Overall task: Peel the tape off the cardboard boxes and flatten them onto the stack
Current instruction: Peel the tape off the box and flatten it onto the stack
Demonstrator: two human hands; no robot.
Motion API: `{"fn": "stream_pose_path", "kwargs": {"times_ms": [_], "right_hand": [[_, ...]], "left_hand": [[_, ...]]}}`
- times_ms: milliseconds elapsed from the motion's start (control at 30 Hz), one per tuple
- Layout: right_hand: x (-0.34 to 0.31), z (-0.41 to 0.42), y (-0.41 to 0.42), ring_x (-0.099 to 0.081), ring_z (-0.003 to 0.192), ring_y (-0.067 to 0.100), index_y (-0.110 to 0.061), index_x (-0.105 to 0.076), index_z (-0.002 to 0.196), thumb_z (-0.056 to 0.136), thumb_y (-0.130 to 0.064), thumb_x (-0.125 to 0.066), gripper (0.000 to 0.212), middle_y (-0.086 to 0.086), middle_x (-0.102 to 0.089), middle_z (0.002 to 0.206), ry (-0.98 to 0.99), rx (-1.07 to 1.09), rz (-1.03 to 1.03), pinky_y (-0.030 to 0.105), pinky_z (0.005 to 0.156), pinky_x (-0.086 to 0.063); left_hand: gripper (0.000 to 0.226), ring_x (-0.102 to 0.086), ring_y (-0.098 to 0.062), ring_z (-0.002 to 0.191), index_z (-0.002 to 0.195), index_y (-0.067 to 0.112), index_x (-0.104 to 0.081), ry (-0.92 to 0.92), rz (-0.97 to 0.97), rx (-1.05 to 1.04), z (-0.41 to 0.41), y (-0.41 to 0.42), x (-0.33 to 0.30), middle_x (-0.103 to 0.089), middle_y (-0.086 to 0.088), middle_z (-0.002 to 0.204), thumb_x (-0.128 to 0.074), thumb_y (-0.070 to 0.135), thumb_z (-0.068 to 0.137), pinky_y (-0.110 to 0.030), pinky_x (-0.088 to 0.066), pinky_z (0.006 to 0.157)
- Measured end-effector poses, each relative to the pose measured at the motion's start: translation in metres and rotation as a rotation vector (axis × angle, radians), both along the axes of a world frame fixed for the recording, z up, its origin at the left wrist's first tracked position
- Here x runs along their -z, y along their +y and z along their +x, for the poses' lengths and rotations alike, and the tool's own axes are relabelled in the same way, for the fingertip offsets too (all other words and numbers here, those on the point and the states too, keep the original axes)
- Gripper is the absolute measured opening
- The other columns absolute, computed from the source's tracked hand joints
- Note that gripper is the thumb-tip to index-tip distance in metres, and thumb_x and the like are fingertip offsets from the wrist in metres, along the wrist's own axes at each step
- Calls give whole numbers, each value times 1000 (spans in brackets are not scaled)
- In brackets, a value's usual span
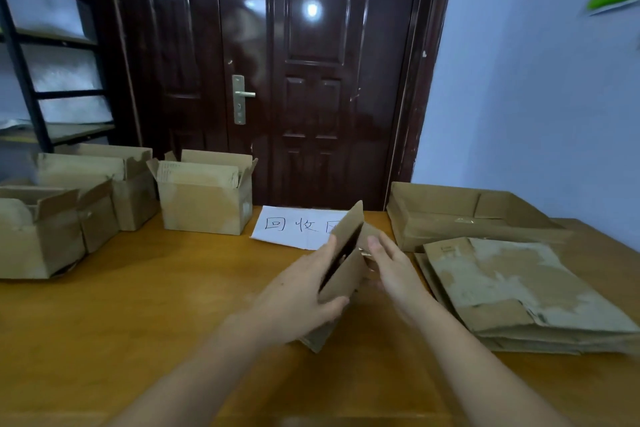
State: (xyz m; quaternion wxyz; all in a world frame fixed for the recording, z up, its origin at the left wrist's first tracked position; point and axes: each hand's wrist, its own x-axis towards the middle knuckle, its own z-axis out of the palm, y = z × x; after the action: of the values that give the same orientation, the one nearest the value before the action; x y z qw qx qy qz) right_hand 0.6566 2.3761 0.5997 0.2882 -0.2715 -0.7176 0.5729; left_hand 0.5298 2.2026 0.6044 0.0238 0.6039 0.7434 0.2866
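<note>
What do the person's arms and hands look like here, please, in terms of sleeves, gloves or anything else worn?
Both forearms are bare up to the frame's lower edge, with no sleeve in view. The left hand and the right hand are ungloved. No watch, ring, bracelet or marking shows on either, though the picture is slightly blurred.

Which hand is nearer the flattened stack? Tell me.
Right. The right hand sits just beside the flattened stack; the left hand holds the box on its far side.
</note>
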Motion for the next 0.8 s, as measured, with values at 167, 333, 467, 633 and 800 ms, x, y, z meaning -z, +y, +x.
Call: {"fn": "stream_pose_path", "kwargs": {"times_ms": [167,333,467,633,800], "right_hand": [[-15,9,3,-54,132,17,-35,-26,159,91,-60,-63,81,-10,-52,148,-3,50,44,49,106,-51],[-9,20,12,-37,146,16,-25,-21,161,101,-21,-58,71,-4,-38,160,-155,105,218,43,119,-36],[-1,27,16,-37,146,18,-24,-24,160,103,-12,-54,66,0,-39,160,-196,105,288,35,120,-33],[10,36,11,-31,144,4,-32,-30,156,103,1,-47,65,-7,-34,161,-163,14,331,11,108,-31],[7,40,7,-35,141,-1,-37,-36,152,103,-5,-51,61,-21,-39,152,-18,8,329,8,107,-35]], "left_hand": [[78,-3,-6,157,165,31,5,423,-83,75,34,16,2,-5,10,172,-32,63,104,-31,6,123],[83,-6,-7,157,166,28,-3,449,-132,140,50,27,4,-9,8,172,-28,73,101,-34,4,126],[76,-19,11,147,160,48,-17,53,-72,220,49,30,-2,-22,25,166,-30,82,93,-16,-12,116],[69,-12,3,153,160,41,-30,-38,18,-72,9,39,0,-19,24,167,-34,73,99,-28,-16,122],[79,-6,-9,157,163,30,-24,-178,38,-290,-29,41,17,-5,15,172,-49,67,98,-38,-17,127]]}}
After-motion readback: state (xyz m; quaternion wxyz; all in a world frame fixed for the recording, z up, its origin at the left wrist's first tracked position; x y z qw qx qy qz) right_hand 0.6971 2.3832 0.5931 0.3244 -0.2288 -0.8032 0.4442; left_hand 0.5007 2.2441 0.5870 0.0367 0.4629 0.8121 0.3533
